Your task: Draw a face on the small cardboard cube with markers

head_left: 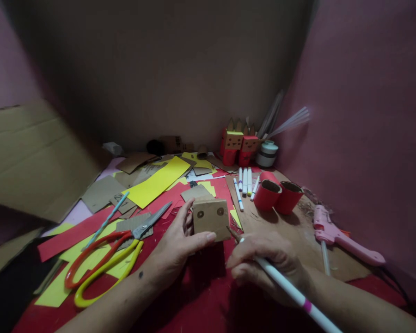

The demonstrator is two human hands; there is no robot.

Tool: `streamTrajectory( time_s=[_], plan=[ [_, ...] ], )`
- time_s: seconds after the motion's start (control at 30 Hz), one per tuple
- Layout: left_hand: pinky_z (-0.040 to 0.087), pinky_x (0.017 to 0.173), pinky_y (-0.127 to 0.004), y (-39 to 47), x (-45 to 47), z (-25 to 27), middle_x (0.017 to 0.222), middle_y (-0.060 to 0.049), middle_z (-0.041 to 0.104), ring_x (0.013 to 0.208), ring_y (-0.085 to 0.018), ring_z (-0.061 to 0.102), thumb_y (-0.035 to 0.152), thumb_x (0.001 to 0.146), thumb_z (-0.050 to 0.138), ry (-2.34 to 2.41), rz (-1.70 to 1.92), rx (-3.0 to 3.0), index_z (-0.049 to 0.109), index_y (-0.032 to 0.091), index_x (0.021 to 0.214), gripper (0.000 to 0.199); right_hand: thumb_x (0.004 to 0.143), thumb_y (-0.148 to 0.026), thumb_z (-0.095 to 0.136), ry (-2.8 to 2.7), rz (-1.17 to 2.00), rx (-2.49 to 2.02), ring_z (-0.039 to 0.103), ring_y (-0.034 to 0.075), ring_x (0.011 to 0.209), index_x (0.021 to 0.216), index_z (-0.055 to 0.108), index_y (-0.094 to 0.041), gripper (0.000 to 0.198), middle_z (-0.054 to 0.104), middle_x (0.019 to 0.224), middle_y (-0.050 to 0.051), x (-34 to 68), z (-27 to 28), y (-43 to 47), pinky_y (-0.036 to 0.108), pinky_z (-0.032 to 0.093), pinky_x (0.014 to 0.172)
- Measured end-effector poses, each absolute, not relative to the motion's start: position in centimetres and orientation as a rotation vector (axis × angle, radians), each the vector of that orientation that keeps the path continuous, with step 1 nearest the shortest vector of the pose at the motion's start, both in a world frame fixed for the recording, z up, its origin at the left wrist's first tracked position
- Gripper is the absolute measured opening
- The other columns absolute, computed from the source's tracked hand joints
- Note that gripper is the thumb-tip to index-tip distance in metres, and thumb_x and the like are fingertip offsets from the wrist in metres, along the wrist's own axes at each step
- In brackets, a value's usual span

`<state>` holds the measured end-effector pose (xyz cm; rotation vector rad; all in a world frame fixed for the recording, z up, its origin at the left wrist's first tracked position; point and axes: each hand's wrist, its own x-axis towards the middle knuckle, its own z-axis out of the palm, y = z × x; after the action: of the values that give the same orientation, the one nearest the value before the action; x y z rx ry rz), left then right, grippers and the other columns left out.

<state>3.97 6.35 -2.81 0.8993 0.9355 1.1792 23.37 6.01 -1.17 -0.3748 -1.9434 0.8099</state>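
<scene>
While two round dark eyes [200, 214] are drawn on the upper part of the small cardboard piece [211, 226], the area beneath them shows no mouth, so the face looks about half made. The piece stands upright, facing the viewer, above the red-covered front of the counter [203, 296], gripped by its left side and lower edge in the left hand [180, 240], thumb across the front. The right hand [270, 252] is closed around a white marker [287, 286] with a purple band, its dark tip at the right edge of the cardboard; I cannot tell whether it touches.

At the back, two figures [233, 141] give a measure: each has a cardboard face with eyes and a mouth, pointed pieces on top and a red body. By comparison, the held piece lacks a mouth, points and a body. Red tubes [266, 196] stand to the right, without heads, apparently ready as bodies. A pink glue gun [329, 233] lies beyond them, untouched, and scissors [143, 227] rest open among paper scraps [159, 182] on the left
</scene>
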Motion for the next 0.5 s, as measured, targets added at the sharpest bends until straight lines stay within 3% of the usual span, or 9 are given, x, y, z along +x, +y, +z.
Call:
streamTrajectory(
  time_s=[0.17, 0.37, 0.5],
  plan=[
    [0.048, 0.105, -0.045, 6.65, 3.88, -3.24, 0.143, -0.017, 0.060, 0.132, -0.039, 0.055, 0.024, 0.065, 0.087, 0.936, 1.202, 0.919, 0.047, 0.021, 0.143, 0.088, 0.096, -0.023, 0.062, -1.954, 0.840, -0.419, 0.048, 0.006, 0.045, 0.075, 0.065, -0.017, 0.022, 0.058, 0.055, -0.004, 23.58, -1.28, 5.89, 0.016, 0.041, 0.045],
    [0.048, 0.104, -0.045, 6.49, 4.00, -2.86, 0.151, -0.017, 0.053, 0.131, -0.040, 0.055, 0.024, 0.066, 0.086, 0.949, 1.191, 0.913, 0.049, 0.021, 0.141, 0.084, 0.093, -0.008, 0.055, -2.002, 0.780, -0.498, 0.058, 0.008, 0.051, 0.090, 0.066, -0.014, 0.013, 0.065, 0.059, -0.001, 23.42, -1.36, 5.71, 0.016, 0.048, 0.051],
    [0.046, 0.106, -0.051, 6.15, 4.14, -2.31, 0.144, -0.018, 0.059, 0.131, -0.042, 0.055, 0.023, 0.066, 0.085, 0.990, 1.201, 0.936, 0.049, 0.021, 0.144, 0.085, 0.087, -0.005, 0.057, -2.016, 0.646, -0.492, 0.057, 0.008, 0.047, 0.085, 0.068, -0.015, 0.015, 0.066, 0.058, -0.001, 23.18, -1.00, 5.65, 0.017, 0.047, 0.047]
  ],
)
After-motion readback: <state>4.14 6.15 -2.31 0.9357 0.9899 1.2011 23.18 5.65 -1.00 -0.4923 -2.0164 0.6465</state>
